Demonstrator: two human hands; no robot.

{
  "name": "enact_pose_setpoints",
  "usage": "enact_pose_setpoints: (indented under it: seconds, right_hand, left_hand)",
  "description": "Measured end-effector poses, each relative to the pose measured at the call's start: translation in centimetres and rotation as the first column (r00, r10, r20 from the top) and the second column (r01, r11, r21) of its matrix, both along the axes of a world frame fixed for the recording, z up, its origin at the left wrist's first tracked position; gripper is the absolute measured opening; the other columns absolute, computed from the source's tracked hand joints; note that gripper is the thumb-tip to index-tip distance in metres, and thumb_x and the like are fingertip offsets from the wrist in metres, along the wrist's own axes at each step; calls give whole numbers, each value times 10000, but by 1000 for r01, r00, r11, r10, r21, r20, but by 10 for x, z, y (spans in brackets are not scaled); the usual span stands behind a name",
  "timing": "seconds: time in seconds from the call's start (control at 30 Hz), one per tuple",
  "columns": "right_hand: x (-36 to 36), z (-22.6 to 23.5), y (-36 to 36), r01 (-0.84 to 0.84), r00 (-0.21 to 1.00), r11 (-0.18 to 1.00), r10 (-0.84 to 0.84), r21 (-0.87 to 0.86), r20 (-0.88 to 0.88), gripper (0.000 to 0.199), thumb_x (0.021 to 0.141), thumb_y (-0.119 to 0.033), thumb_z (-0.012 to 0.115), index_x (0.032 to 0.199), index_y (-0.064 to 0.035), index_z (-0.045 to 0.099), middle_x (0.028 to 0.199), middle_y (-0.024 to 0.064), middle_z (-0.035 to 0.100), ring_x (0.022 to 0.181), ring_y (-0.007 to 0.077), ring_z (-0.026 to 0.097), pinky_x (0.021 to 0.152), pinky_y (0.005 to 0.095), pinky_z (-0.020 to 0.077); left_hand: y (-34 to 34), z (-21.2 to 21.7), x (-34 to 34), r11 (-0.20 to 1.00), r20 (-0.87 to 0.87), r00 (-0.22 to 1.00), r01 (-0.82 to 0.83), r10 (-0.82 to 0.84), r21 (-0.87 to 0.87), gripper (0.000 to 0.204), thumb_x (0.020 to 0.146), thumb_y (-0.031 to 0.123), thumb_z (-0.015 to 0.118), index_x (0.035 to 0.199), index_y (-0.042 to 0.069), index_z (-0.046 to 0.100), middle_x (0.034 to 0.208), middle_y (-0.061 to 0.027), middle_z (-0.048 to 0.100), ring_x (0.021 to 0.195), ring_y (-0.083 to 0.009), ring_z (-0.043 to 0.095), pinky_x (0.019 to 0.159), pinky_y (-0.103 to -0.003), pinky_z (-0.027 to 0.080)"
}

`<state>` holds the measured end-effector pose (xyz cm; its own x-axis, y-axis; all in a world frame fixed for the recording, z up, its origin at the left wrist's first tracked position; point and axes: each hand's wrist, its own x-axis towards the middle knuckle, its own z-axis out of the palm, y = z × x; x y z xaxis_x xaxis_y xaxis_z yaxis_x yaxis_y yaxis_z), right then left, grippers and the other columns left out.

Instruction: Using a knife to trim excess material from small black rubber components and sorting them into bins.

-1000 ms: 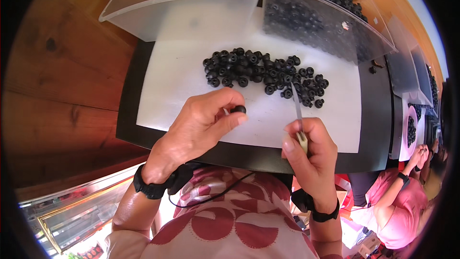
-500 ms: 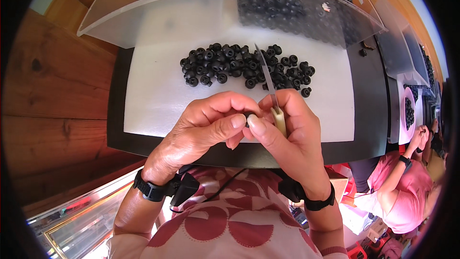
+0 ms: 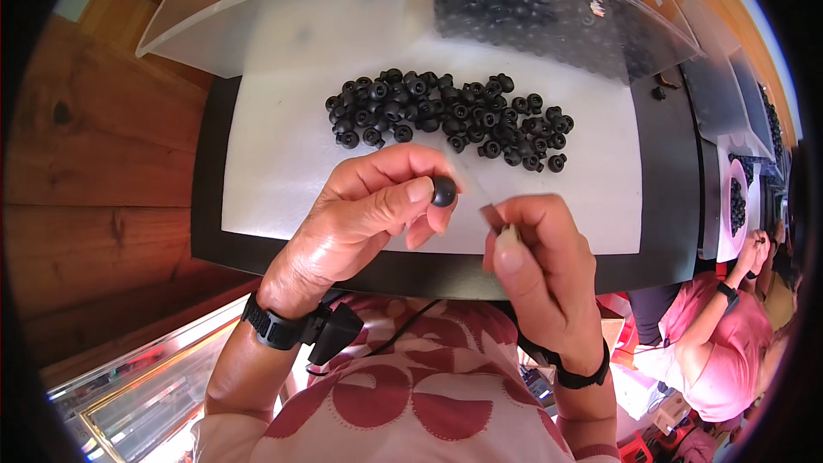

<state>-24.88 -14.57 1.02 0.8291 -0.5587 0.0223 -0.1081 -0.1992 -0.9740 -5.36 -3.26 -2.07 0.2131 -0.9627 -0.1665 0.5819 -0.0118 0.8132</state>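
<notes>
Between thumb and fingers, my left hand pinches a small round black part, its smooth domed side showing. A thin-bladed knife with a pale handle is gripped in my right hand. Its blade is smeared by motion and points up and left, near the fingers of my left hand; whether it touches them I cannot tell. Beyond both hands, a loose heap of black knob-like parts, many with a round hole showing, lies on a white sheet.
A clear plastic bin stands at the back left, a fuller bin of black parts at the back right. Dark tabletop frames the sheet. To the right, a person in pink works beside a pink tray.
My hands have moved apart, the right one going right and down with the knife. The black part, mostly hidden before, now shows in my left hand.
</notes>
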Motion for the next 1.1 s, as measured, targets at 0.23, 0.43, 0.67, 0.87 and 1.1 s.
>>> enact_pose_setpoints:
  seconds: [0.23,0.43,0.67,0.87,1.1]
  right_hand:
    - [-4,-5,8,-49,998,973,58,-226,36,215,945,-34,681,1122,-3,562,847,107,677,619,235,643,584,323,505]
    - [-3,-5,9,-57,996,955,74,-291,47,246,925,-2,688,1130,-2,552,886,105,687,639,253,665,584,337,519]
    - [-4,-2,10,-63,998,946,67,-317,2,250,925,-25,699,1122,-13,546,882,97,686,636,253,662,571,347,515]
    - [-5,-4,11,-54,998,941,63,-334,16,247,925,-30,698,1119,-17,546,875,93,682,630,262,655,567,350,512]
    - [-4,-8,11,-36,998,943,53,-331,42,243,921,-12,692,1114,-15,544,862,97,676,629,276,648,572,354,506]
  left_hand:
    - [-2,5,2,1000,-1,1000,-11,11,3,491,944,327,713,1160,-102,615,959,-111,628,669,-76,482,575,-229,413]
    - [0,9,-1,998,38,998,-56,56,10,510,922,340,727,1137,-109,614,911,-106,607,652,-63,453,565,-225,402]
    - [5,6,0,999,1,999,-48,48,-6,457,957,301,697,1131,-113,615,889,-90,608,642,-63,439,564,-230,392]
    - [6,7,-2,999,20,999,-51,51,-12,448,963,295,693,1134,-112,618,866,-77,608,640,-61,441,562,-229,389]
    - [6,7,-3,998,29,998,-56,56,-22,445,958,287,713,1148,-104,618,859,-64,610,654,-60,461,570,-225,386]
